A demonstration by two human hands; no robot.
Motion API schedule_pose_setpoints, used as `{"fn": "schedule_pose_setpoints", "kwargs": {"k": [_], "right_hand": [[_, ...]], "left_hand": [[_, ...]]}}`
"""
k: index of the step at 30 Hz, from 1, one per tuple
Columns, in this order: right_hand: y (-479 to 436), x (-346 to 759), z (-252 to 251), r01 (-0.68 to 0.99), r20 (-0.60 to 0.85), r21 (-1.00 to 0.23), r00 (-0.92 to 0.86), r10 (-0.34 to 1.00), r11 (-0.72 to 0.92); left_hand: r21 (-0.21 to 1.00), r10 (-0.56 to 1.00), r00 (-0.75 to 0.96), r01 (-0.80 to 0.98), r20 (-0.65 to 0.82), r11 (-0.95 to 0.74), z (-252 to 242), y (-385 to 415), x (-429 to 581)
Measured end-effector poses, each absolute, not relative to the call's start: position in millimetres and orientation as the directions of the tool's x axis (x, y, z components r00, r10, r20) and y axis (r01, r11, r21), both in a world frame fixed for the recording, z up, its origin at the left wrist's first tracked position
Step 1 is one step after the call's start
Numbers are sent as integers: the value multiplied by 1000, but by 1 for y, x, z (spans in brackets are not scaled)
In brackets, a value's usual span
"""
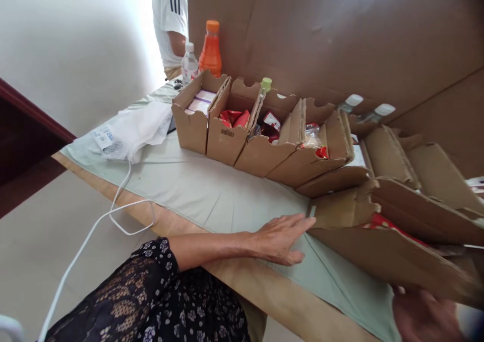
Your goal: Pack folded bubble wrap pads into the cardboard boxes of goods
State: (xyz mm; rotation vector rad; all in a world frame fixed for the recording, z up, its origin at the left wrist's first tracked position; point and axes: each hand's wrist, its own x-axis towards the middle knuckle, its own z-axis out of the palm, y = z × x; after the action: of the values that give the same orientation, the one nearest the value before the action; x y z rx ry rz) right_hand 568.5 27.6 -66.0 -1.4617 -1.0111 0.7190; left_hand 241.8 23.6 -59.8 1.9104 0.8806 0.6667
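A long open cardboard box (393,256) with something red inside lies at the front right. My left hand (280,238) is at its left end, fingers stretched out, thumb apart, fingertips close to the cardboard; whether they touch I cannot tell. My right hand (427,314), smeared by motion, is at the box's lower right edge and seems to grip it from below, its fingers partly hidden. Behind stands a row of upright cardboard bins (223,143) holding white packs (202,101), red packets (234,119) and other small goods.
An orange bottle (210,52) and a clear bottle (189,64) stand behind the row's left end. A white plastic bag (138,127) lies on the green cloth (212,195), near a white cable (91,236). Another person (170,24) is at the back. Cardboard panels (321,34) rise behind.
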Motion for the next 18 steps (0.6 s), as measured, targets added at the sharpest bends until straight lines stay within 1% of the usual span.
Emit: {"fn": "schedule_pose_setpoints", "kwargs": {"k": [3, 5, 7, 11, 16, 18], "right_hand": [[12, 546, -66, 108, 105, -993, 531, 841, 56], [6, 542, -70, 83, 103, -994, 531, 841, 69], [3, 546, -76, 41, 90, -996, 522, 848, 81], [-4, 562, -86, -30, 41, -997, 525, 850, 67], [-20, 566, -98, -59, 12, -997, 558, 830, 55], [-15, 553, -100, -46, 10, -998, 516, 856, 40]], "left_hand": [[929, 836, 543, 262, 81, -260, -70, 20, 250], [943, 878, 475, 266, 54, -201, -73, 27, 256], [946, 890, 451, 257, 65, -200, -72, 41, 267], [949, 880, 463, 216, 109, -231, -62, 60, 295], [962, 877, 476, 200, 68, -184, -61, 5, 282], [963, 906, 421, 228, 38, -147, -64, -14, 265]]}}
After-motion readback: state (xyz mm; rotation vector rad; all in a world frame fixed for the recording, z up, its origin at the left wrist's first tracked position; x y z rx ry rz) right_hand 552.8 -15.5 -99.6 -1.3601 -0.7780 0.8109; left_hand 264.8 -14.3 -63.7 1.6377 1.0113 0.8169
